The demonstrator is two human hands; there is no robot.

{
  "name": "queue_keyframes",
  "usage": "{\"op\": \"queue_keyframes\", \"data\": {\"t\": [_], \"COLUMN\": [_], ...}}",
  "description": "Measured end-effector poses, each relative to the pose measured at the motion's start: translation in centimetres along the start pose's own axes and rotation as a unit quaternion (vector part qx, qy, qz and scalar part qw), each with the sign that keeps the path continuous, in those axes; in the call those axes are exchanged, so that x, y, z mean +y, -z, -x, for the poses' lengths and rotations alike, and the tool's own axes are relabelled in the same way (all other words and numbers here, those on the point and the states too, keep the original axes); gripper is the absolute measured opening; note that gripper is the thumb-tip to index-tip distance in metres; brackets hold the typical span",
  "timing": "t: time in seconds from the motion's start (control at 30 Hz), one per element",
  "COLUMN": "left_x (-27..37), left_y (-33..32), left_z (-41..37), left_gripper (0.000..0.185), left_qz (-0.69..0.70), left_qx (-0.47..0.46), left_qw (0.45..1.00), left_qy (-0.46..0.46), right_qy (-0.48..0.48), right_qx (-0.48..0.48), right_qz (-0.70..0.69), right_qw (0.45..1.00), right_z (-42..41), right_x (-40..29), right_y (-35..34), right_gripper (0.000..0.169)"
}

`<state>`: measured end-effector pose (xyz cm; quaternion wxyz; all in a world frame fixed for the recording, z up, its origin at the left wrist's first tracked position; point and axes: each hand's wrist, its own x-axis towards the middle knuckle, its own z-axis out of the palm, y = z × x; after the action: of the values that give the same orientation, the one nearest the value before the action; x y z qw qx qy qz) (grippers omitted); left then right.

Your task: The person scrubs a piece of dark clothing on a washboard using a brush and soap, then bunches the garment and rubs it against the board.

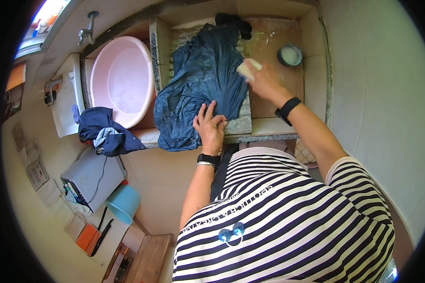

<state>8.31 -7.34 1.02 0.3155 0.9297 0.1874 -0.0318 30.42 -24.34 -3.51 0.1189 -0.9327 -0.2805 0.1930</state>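
A wet dark-blue garment [212, 78] is spread, wrinkled, over a rough stone slab [239, 126] in a tiled sink. My left hand [210, 129] holds its near part against the slab, thumb and forefinger drawn together and other fingers stretched out. In my right hand [267, 83] is a pale scrubbing brush [249, 69], at the garment's right edge; the hand is slightly blurred. Beyond the garment lies a bunched black cloth [233, 24]. To the right, a small dark bowl [289, 55] with whitish contents stands on the sink floor [274, 95].
A pink plastic basin [122, 78] stands in the left compartment, below a wall tap [87, 32]. Dark clothing [109, 131] hangs over the front ledge. Lower left are a grey washing machine [92, 173] and a light-blue bucket [124, 203]. A wall [368, 70] rises at right.
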Motion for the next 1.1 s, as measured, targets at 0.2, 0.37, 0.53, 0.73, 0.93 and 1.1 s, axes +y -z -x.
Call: {"op": "queue_keyframes", "data": {"t": [0.2,0.37,0.53,0.73,0.93,1.1], "left_x": [2.8,2.8,1.2,1.2,0.4,-2.9], "left_y": [1.5,-2.7,-3.5,-1.2,0.5,2.4], "left_z": [-1.6,-3.2,-3.5,-4.1,-7.3,-8.0], "left_gripper": [0.028,0.017,0.009,0.005,0.056,0.105], "left_qz": [-0.097,-0.065,-0.084,-0.060,-0.152,-0.279], "left_qx": [-0.002,-0.007,-0.043,-0.165,-0.120,-0.169], "left_qw": [0.994,0.992,0.983,0.977,0.979,0.940], "left_qy": [-0.051,-0.103,-0.157,-0.119,-0.065,0.094], "right_qy": [-0.052,-0.030,0.024,0.099,0.136,0.164], "right_qx": [0.032,-0.013,-0.011,0.004,0.022,0.022], "right_qz": [-0.072,-0.043,-0.006,0.077,0.069,0.046], "right_qw": [0.996,0.999,1.000,0.992,0.988,0.985], "right_z": [0.3,-0.8,-3.6,-11.3,-16.6,-17.9], "right_x": [1.1,-1.4,-0.7,-0.4,-2.8,-2.6], "right_y": [4.5,4.7,2.2,-0.1,-1.3,-1.7], "right_gripper": [0.066,0.066,0.064,0.065,0.063,0.064]}}
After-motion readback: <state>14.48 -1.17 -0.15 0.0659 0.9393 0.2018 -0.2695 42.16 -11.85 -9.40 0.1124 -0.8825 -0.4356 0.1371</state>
